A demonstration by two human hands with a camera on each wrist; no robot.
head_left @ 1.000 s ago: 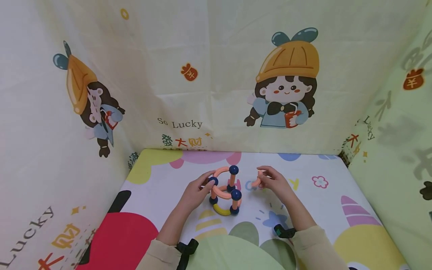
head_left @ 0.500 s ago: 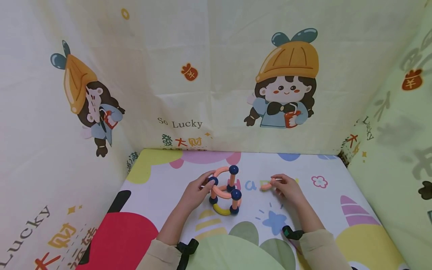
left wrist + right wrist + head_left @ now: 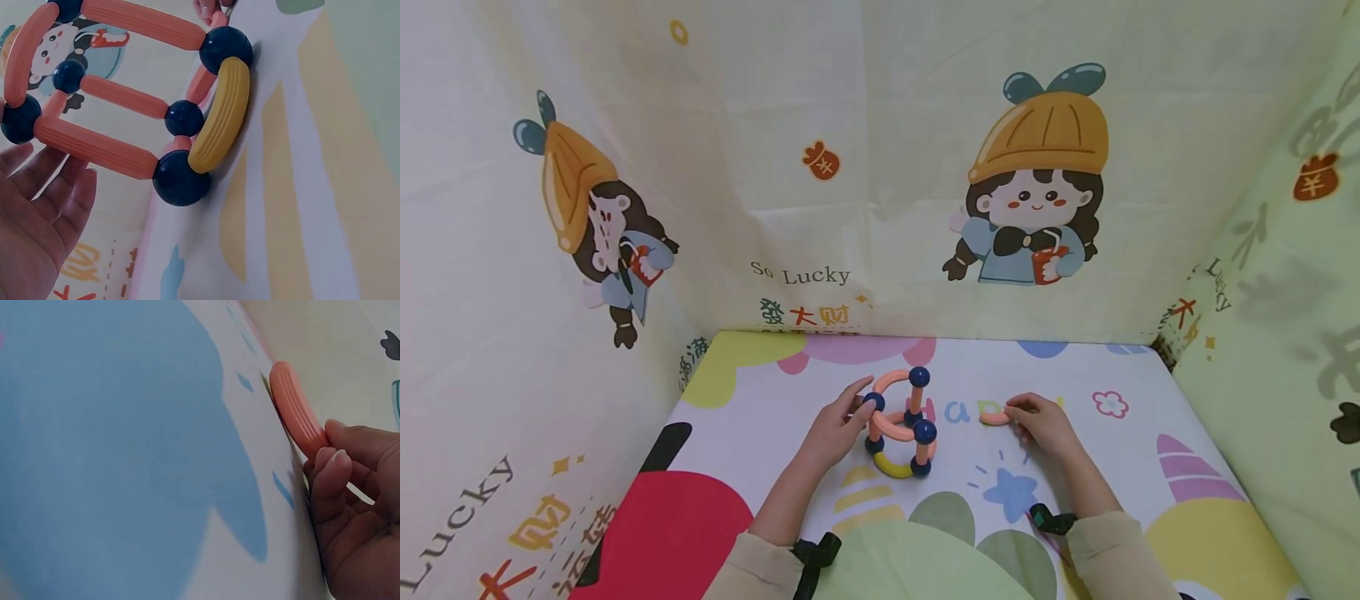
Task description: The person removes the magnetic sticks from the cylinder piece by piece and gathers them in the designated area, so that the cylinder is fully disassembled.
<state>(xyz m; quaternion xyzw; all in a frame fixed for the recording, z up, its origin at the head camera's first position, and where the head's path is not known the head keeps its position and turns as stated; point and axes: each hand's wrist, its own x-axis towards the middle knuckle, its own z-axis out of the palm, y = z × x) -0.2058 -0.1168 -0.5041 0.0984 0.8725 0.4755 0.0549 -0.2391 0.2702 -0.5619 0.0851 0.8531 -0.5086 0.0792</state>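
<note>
A magnetic ball-and-stick frame [image 3: 892,427] stands on the table, built from navy balls and salmon sticks, straight and curved. One curved yellow stick [image 3: 223,115] joins two balls at its base. My left hand [image 3: 832,431] holds the frame by its upper left ball, thumb on the near side and fingers behind. To the right, my right hand [image 3: 1041,423] pinches the end of a loose curved salmon stick [image 3: 297,409] between thumb and fingers. That stick lies low along the tabletop, apart from the frame.
The table [image 3: 955,483] wears a white cover with printed letters, a blue star and coloured shapes. Pale printed cloth [image 3: 895,250] walls off the back and both sides. A black strap [image 3: 815,562] is at the left cuff.
My right hand has moved right and slightly nearer, away from the frame, lowering the curved salmon stick to the tabletop. The left hand and frame have hardly moved.
</note>
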